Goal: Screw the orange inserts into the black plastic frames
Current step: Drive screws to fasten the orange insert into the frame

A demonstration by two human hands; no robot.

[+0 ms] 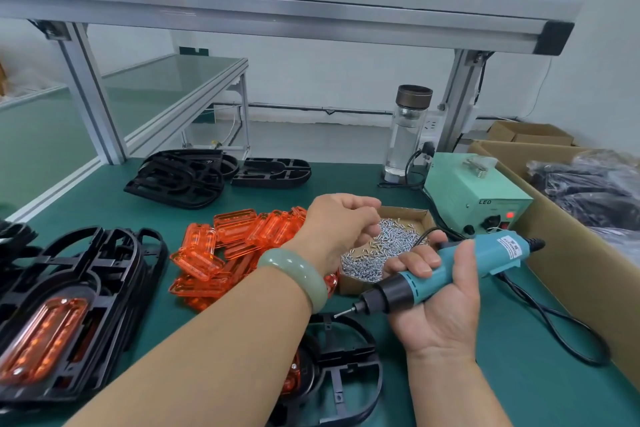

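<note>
Your left hand (341, 225) reaches across to the small cardboard box (403, 210) of screws (381, 251). Its fingers curl down into the heap, seen from the back of the hand, so I cannot tell whether they pinch a screw or hold nothing. A pale green bangle (298, 274) sits on that wrist. Your right hand (443, 308) grips the teal electric screwdriver (491, 253), fingers wrapped round the barrel. The black nose points left and slightly down, and the bit tip is just above the black frame (343, 362) lying nearest you on the green counter (502, 385). That frame is partly hidden under your left forearm, and an orange piece (292, 378) shows inside it. The loose orange inserts (239, 246) lie in a pile at mid-counter, just left of the screw box and touching it. At the left edge is a stack of black frames (114, 274), the top one with an orange insert (43, 336) seated in its opening. More bare black frames (180, 177) lie at the back of the counter. The screwdriver's black cord (554, 326) loops over the counter at right. A mint-green power unit (474, 194) with a red lamp lit stands behind the screw box, and a clear bottle (408, 135) with a dark cap stands upright just to its left. A large cardboard carton (568, 246) of dark bagged goods runs along the right side.
</note>
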